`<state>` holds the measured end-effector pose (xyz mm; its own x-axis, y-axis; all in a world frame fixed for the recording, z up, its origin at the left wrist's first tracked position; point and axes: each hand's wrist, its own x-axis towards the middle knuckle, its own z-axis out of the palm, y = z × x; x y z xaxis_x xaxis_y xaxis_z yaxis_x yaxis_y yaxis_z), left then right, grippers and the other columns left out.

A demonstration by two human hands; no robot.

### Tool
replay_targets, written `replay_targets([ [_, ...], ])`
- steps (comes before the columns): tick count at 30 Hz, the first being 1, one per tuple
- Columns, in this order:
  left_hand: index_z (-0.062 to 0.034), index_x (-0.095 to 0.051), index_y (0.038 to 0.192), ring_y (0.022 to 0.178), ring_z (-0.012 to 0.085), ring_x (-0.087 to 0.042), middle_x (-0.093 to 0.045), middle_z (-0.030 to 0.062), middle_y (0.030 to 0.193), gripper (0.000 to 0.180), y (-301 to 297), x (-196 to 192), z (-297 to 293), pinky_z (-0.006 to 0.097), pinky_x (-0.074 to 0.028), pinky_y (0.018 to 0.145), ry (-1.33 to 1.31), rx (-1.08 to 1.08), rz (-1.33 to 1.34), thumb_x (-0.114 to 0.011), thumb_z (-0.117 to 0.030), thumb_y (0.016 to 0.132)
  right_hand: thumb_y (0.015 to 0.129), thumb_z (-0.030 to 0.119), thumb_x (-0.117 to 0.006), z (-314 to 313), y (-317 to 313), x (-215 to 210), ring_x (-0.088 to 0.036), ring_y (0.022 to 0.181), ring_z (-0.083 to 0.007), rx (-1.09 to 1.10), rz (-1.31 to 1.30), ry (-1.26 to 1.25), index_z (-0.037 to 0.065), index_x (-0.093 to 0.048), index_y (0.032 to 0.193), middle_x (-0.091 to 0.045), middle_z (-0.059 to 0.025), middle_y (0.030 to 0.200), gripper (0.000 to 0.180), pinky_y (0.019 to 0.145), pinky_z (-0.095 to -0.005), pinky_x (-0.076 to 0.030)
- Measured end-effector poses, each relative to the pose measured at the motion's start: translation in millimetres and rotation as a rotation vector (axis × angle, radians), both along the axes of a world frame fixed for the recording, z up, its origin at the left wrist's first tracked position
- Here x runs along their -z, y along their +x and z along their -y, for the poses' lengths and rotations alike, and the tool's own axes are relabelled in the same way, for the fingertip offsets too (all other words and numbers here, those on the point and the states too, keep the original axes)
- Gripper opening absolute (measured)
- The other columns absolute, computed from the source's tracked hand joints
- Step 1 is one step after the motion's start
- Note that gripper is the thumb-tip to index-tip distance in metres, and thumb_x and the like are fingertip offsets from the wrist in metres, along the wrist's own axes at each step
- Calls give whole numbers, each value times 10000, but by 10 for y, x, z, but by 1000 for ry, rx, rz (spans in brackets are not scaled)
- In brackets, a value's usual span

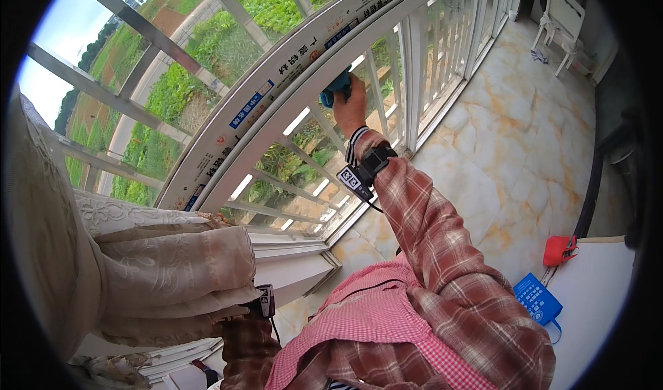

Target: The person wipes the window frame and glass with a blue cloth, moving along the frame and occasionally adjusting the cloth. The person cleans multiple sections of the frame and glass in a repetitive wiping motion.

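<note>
My right hand (351, 105) is stretched forward to the window. Its fingers are closed round a bunched blue cloth (336, 90), pressed to the white window frame (297, 90) at the top of the lower pane. My left hand (228, 314) is at the lower left, mostly covered by the folds of a beige embroidered curtain (173, 259). Its fingers are hidden, so whether they grip the fabric does not show. Both wrists carry strapped-on devices, and a pink checked apron (366, 290) lies across my front.
Metal bars (148, 38) stand outside the glass, with green fields beyond. Marbled tiles (497, 134) cover the floor at right. A white chair (563, 21) stands far right. At lower right, a white surface (594, 300) has a red item (558, 250) and a blue bag (537, 300) by its edge.
</note>
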<state>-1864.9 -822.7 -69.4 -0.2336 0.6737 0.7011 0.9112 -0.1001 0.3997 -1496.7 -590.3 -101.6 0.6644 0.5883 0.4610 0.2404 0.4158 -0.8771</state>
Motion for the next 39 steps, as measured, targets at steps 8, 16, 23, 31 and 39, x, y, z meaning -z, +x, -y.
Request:
replay_targets([
  [8, -101, -560, 1205, 1131, 265, -520, -587, 106, 1165, 389, 55, 11, -56, 403, -388, 1001, -73, 24, -16, -672, -202, 847, 865, 17, -542, -638, 877, -110, -538, 1155, -404, 261, 9, -62, -9, -494, 1317, -541, -251, 1273, 456, 983, -423, -428],
  [16, -111, -567, 1209, 1162, 271, -510, -583, 107, 1195, 390, 23, -29, -83, 413, -380, 1019, -138, 50, -37, -665, -218, 847, 842, -42, -504, 37, -328, 40, -357, 1307, -446, 19, 183, 244, 69, -490, 1370, -356, -245, 1448, 539, 1057, -519, -325],
  [23, -120, -572, 1212, 1189, 277, -501, -579, 108, 1222, 392, -135, -117, 137, 422, -372, 1035, -151, 48, -18, -659, -232, 847, 635, -96, -578, 784, -1319, -23, -452, 1100, -390, -273, 255, 272, 137, -636, 1169, -471, -175, 1264, 586, 945, -469, -391],
  [31, -129, -579, 1216, 1220, 283, -491, -575, 109, 1253, 395, 124, 227, 467, 433, -364, 1054, -252, 138, 35, -652, -248, 846, 630, -82, -608, 1416, -2143, -99, -445, 1065, -371, -813, 413, 211, 129, -667, 1089, -480, -142, 1165, 508, 914, -457, -405],
  [39, -139, -585, 1219, 1251, 290, -481, -571, 110, 1283, 398, 130, 729, 1010, 443, -356, 1072, -393, 129, 131, -645, -264, 846, 721, -54, -584, 1713, -2097, 54, -479, 994, -301, -1302, 271, -20, 115, -634, 1139, -516, -106, 1090, 454, 860, -405, -427],
])
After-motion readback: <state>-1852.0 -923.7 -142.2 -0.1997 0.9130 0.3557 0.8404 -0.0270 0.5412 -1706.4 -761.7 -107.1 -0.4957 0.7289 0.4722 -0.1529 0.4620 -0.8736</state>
